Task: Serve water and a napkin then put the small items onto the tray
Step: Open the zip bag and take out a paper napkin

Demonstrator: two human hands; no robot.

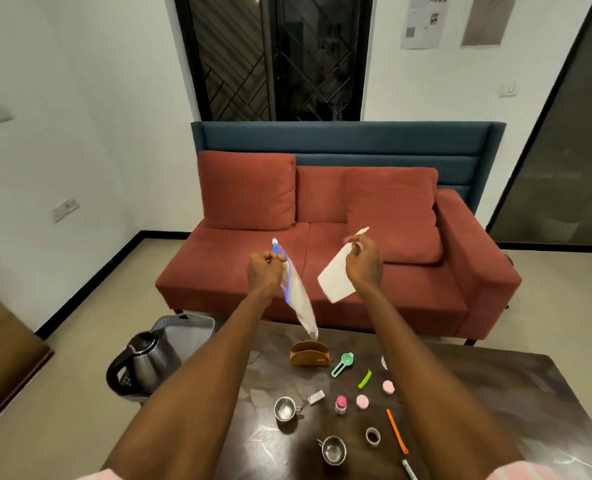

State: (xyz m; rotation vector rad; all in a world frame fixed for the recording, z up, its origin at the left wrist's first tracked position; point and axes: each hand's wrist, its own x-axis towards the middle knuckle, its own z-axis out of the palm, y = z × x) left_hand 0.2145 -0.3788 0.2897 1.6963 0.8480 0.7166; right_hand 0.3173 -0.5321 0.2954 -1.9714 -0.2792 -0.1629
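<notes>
Gripping zip bag [296, 292] left hand [264, 271] | napkin [336, 280] right hand [363, 263] | dark table [495, 393], red sofa [322, 244]

A red two-seat sofa [322, 244] with a blue backrest panel [346, 140] stood against white walls [80, 98], below a dark barred window [273, 57]; the floor [62, 393] was beige.

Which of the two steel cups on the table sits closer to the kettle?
The steel cup farther from the camera, left of the small silver packet. The other steel cup sits nearer the camera and farther right, so it is farther from the kettle.
</notes>
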